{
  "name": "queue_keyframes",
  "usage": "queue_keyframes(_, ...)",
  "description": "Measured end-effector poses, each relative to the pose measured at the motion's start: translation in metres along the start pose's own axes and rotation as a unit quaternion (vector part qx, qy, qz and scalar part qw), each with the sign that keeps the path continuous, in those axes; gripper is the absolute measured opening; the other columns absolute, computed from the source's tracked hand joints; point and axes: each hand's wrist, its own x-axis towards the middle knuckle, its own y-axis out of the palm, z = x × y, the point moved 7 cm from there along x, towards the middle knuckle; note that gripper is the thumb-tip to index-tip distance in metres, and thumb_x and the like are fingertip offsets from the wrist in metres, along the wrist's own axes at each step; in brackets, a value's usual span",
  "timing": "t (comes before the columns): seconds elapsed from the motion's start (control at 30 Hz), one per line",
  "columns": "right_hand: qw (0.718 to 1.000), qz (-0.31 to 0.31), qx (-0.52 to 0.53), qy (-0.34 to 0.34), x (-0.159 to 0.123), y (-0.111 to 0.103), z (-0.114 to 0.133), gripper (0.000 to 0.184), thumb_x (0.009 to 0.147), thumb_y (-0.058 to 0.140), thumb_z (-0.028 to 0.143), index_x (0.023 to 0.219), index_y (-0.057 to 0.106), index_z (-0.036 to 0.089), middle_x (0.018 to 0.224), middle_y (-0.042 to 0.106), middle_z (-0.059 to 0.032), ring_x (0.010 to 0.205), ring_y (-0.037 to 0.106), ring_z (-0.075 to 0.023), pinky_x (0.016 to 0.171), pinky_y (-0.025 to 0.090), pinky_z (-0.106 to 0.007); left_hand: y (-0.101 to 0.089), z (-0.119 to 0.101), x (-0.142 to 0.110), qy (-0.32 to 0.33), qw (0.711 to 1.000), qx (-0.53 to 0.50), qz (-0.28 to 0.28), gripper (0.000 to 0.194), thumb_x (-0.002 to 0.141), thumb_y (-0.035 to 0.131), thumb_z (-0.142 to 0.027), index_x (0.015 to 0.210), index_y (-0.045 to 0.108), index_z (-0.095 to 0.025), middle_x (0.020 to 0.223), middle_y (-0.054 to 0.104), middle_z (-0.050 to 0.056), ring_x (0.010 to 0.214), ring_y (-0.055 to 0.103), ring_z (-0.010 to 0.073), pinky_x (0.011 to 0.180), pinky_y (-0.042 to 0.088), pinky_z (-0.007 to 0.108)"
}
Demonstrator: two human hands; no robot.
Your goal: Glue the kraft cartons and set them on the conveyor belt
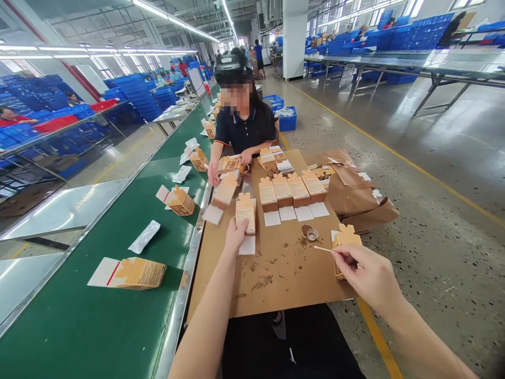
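The left hand (236, 235) grips a box (245, 211) on cardboard (284, 287); well apart, the right hand (365, 268) pinches a cotton swab (322, 248), tip towards nine o'clock near a small dish (312, 235). At the right hand's eleven o'clock is a second box (347, 237), contact unclear. Four boxes (297, 190) stand at the left hand's two o'clock, a green belt (130, 326) at nine. The step looks like steadying the box, swab ready; the next move calls for a light pinch

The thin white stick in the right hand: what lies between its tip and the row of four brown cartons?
The head view shows a small round clear dish and dark stains.
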Motion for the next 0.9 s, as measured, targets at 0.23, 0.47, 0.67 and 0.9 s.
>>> queue_keyframes(0.23,0.961,0.226,-0.123,0.097,0.049,0.058,-0.052,0.027,0.107,0.058,0.021,0.088,0.076,0.025,0.090,0.085,-0.0069,0.083,0.077,-0.0233,0.074,0.052,-0.031,-0.040,0.036,-0.115,-0.108,0.980,-0.166,0.020,0.080,0.067,0.110,-0.063,0.129,0.079,-0.022,0.137,0.087,0.017,0.134,0.081,0.0422,0.111,0.068,0.053)
queue_keyframes(0.47,0.944,0.275,-0.157,0.093,0.063,0.086,-0.070,0.030,0.102,0.065,0.014,0.074,0.068,0.025,0.080,0.080,-0.0065,0.074,0.072,-0.0224,0.069,0.043,-0.032,-0.069,0.021,-0.100,-0.046,0.993,-0.105,-0.017,0.088,0.060,0.116,-0.057,0.129,0.073,-0.023,0.137,0.086,0.016,0.129,0.082,0.0372,0.114,0.065,0.052)
queue_keyframes(0.67,0.962,0.234,-0.124,0.068,0.050,0.068,-0.054,0.026,0.107,0.062,0.021,0.087,0.077,0.025,0.088,0.085,-0.0068,0.082,0.079,-0.0242,0.073,0.054,-0.033,-0.051,0.031,-0.085,-0.046,0.997,-0.059,0.018,0.089,0.057,0.115,-0.059,0.123,0.065,-0.026,0.127,0.086,0.014,0.122,0.085,0.0370,0.113,0.066,0.057)
queue_keyframes(0.9,0.980,0.108,0.160,0.058,-0.020,0.116,0.032,0.023,0.107,0.064,0.024,0.092,0.082,0.027,0.082,0.085,-0.0038,0.068,0.076,-0.0194,0.069,0.065,-0.031,-0.051,0.033,-0.084,-0.043,0.998,-0.050,0.024,0.089,0.062,0.114,-0.058,0.126,0.060,-0.027,0.129,0.085,0.012,0.123,0.085,0.0353,0.111,0.067,0.055)
